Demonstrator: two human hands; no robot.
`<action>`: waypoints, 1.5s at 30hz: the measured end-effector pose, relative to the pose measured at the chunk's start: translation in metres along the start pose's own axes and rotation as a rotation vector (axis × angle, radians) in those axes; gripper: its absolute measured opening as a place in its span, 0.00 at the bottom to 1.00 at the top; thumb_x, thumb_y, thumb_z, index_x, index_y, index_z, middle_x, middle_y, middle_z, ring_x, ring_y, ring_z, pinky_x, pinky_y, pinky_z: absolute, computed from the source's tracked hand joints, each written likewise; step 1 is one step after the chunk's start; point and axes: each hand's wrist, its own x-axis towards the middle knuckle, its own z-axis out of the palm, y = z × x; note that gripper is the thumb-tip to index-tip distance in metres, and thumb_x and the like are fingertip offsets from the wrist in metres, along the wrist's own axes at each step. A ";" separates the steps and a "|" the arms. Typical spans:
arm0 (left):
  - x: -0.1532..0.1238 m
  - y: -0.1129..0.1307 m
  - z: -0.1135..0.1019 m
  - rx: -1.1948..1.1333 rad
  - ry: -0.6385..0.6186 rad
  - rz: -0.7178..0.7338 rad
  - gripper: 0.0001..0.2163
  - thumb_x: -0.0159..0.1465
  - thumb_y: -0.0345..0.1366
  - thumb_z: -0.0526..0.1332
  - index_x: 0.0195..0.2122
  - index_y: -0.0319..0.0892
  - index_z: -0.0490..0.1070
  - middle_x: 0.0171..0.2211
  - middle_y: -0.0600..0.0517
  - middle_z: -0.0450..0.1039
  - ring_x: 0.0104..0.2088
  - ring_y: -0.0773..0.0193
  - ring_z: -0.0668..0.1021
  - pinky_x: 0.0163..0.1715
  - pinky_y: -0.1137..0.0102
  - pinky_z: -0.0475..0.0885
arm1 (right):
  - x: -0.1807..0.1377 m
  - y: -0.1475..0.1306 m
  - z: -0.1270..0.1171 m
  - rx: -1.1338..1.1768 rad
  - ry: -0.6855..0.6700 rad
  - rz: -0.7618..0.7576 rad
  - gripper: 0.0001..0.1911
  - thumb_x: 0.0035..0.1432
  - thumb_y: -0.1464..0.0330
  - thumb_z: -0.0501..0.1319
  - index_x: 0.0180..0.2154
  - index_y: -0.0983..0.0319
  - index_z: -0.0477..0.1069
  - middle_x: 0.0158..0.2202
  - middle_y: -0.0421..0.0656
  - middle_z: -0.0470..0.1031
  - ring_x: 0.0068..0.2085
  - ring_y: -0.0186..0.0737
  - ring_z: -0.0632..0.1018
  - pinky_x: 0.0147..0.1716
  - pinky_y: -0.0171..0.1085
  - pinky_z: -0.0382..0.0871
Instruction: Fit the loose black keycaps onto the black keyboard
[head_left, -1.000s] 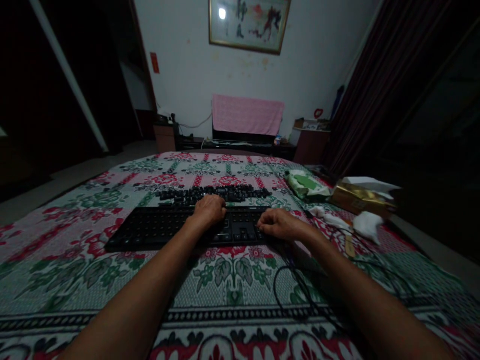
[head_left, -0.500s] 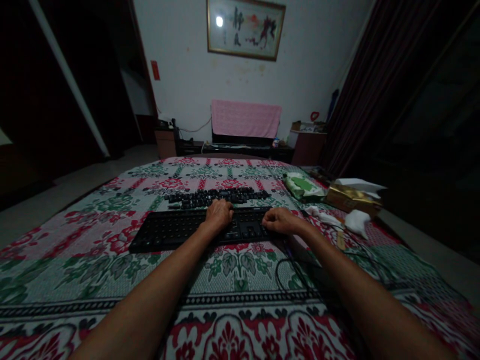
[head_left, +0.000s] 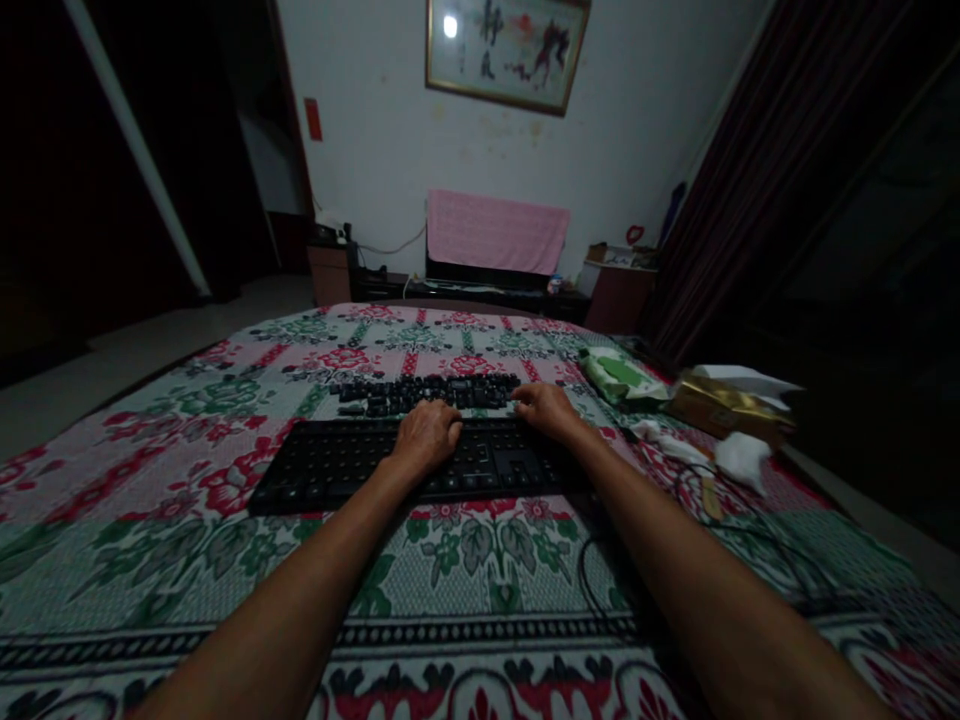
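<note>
A black keyboard (head_left: 337,465) lies on a floral bedspread (head_left: 187,540). Behind it sits a row of loose black keycaps (head_left: 420,393). My left hand (head_left: 427,437) rests on the middle of the keyboard with its fingers curled down onto the keys. My right hand (head_left: 546,408) reaches past the keyboard's far right edge to the right end of the keycap row, fingers bent down and pinched; what they hold, if anything, is hidden. The keyboard's black cable (head_left: 600,590) loops on the bedspread under my right forearm.
A green and white packet (head_left: 622,378) lies at the right of the bed, then a gold tissue box (head_left: 720,405) and crumpled white tissues (head_left: 739,455). Beyond the bed stand a low cabinet with a pink cloth (head_left: 495,230) and a framed picture (head_left: 506,50).
My right hand has left the keyboard's right end and moved forward to the keycap row. My left hand stays on the keyboard. The view shifted slightly.
</note>
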 end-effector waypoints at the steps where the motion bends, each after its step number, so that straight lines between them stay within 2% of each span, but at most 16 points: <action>1: 0.001 0.000 0.000 0.002 -0.007 -0.012 0.14 0.59 0.40 0.48 0.39 0.46 0.70 0.37 0.50 0.69 0.41 0.62 0.69 0.41 0.70 0.64 | 0.005 0.000 0.004 -0.025 -0.002 0.004 0.16 0.48 0.68 0.55 0.41 0.61 0.70 0.37 0.42 0.74 0.38 0.36 0.73 0.38 0.31 0.62; 9: 0.004 0.003 -0.004 0.007 -0.066 -0.037 0.14 0.59 0.41 0.48 0.39 0.47 0.70 0.37 0.50 0.69 0.42 0.61 0.68 0.40 0.69 0.64 | 0.025 0.002 0.021 -0.119 -0.044 0.006 0.18 0.46 0.67 0.56 0.42 0.57 0.69 0.35 0.41 0.74 0.37 0.38 0.73 0.36 0.32 0.62; 23: 0.003 0.004 -0.003 0.023 -0.056 -0.030 0.14 0.59 0.41 0.48 0.39 0.46 0.70 0.36 0.49 0.69 0.41 0.61 0.68 0.40 0.69 0.63 | 0.033 0.006 0.023 -0.122 -0.097 -0.029 0.17 0.44 0.67 0.57 0.40 0.58 0.71 0.34 0.42 0.74 0.36 0.38 0.73 0.34 0.32 0.62; 36: 0.004 0.001 0.002 0.064 -0.031 0.008 0.15 0.59 0.41 0.47 0.39 0.46 0.71 0.35 0.49 0.69 0.39 0.61 0.69 0.38 0.69 0.64 | 0.038 0.007 0.026 -0.127 -0.116 0.003 0.15 0.46 0.67 0.56 0.38 0.59 0.72 0.36 0.43 0.74 0.38 0.39 0.73 0.35 0.32 0.62; 45: 0.004 0.001 0.002 0.059 -0.040 -0.004 0.15 0.59 0.41 0.47 0.39 0.46 0.70 0.36 0.49 0.69 0.39 0.61 0.69 0.38 0.70 0.64 | 0.034 0.005 0.019 -0.127 -0.090 0.020 0.12 0.46 0.67 0.55 0.34 0.61 0.73 0.32 0.44 0.74 0.35 0.38 0.72 0.33 0.31 0.60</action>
